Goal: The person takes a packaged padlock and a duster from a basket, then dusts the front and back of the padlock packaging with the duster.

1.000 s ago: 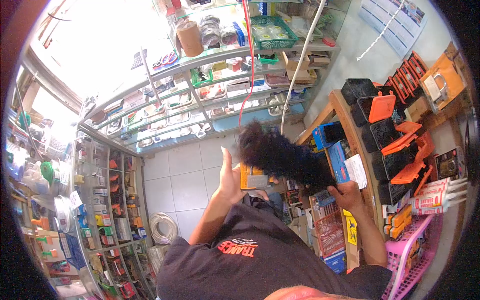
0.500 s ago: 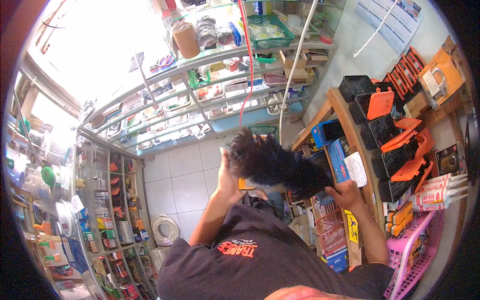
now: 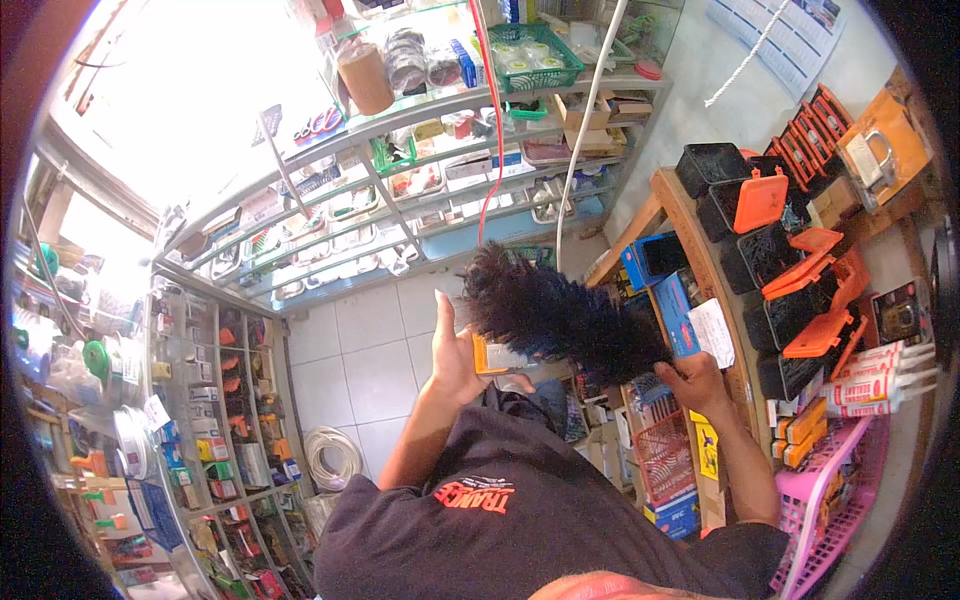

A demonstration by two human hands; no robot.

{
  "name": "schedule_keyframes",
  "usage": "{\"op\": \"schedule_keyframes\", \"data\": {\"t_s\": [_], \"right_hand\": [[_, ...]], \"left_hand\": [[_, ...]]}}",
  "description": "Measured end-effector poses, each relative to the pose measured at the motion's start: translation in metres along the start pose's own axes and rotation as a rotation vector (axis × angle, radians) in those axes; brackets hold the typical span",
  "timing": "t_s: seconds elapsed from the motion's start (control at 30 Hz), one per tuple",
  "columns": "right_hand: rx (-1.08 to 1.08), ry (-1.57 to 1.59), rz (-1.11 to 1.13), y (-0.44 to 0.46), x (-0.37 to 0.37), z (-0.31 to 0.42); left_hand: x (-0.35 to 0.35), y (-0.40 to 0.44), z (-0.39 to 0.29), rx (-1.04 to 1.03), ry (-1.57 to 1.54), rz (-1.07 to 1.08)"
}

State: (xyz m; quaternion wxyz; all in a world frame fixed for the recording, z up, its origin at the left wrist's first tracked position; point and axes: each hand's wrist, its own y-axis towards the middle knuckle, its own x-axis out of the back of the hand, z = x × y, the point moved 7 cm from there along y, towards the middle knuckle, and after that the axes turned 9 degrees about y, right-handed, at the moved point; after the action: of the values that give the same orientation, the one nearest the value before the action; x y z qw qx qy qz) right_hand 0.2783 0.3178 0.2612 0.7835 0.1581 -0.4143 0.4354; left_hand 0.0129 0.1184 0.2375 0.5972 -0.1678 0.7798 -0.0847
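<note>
Held a fluffy black duster (image 3: 555,315) by its lower-right end in the right hand (image 3: 697,382), closed around it just right of centre (handle concealed in the fist). Held an orange pack (image 3: 482,354) in the left hand (image 3: 455,357), near the centre of the frame, with the thumb raised off it and the remaining fingers hidden from view. Set the two hands well apart, with the duster spanning the space between.

Appeared under way rather than finished, judging from the duster's far end overlapping the pack. Left a silvery part (image 3: 506,357) of the pack exposed, with the upper portion hidden by the bristles. Could not tell contact from mere overlap, nor the share already brushed from the share remaining.

Offered the widest room for moving above the pale floor tiles (image 3: 372,385), left of centre, bordered at lower left by a coiled white cable (image 3: 332,457) and at far left by stocked shelves (image 3: 222,292). Allowed less margin at right, with the right hand near a white paper (image 3: 711,333), the edge of a wooden rack (image 3: 706,262) and black boxes (image 3: 709,170) past that edge. Included a red cord (image 3: 497,130) and a white cord (image 3: 583,125) hanging from the top of the frame toward the duster, at uncertain depth.
</note>
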Motion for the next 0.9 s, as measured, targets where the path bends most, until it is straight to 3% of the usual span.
{"op": "schedule_keyframes", "data": {"t_s": [0.1, 0.2, 0.33, 0.47, 0.57, 0.7, 0.8, 0.9], "right_hand": [[0.010, 0.128, -0.080, -0.001, -0.002, -0.007], [0.116, -0.013, -0.037, -0.001, -0.006, -0.006], [0.051, 0.105, -0.060, 0.000, 0.000, -0.003], [0.081, 0.028, -0.082, 0.000, -0.002, -0.004], [0.028, 0.070, -0.085, 0.000, 0.001, -0.004], [0.087, 0.088, -0.077, 0.000, -0.007, -0.009], [-0.029, 0.026, -0.078, 0.001, 0.002, -0.012], [0.093, 0.012, -0.023, 0.001, -0.008, -0.008]], "left_hand": [[-0.006, 0.000, -0.002, -0.050, 0.308, 0.122], [-0.001, 0.000, -0.003, -0.034, 0.052, -0.036], [-0.005, 0.001, -0.003, -0.053, 0.273, 0.135], [-0.004, 0.004, -0.005, -0.062, 0.127, 0.037], [-0.003, 0.003, -0.006, -0.058, 0.287, 0.140], [-0.012, 0.002, -0.012, -0.103, 0.271, 0.067], [-0.011, 0.002, -0.012, -0.086, 0.253, 0.093], [-0.012, 0.002, -0.011, -0.078, 0.203, 0.108]]}}
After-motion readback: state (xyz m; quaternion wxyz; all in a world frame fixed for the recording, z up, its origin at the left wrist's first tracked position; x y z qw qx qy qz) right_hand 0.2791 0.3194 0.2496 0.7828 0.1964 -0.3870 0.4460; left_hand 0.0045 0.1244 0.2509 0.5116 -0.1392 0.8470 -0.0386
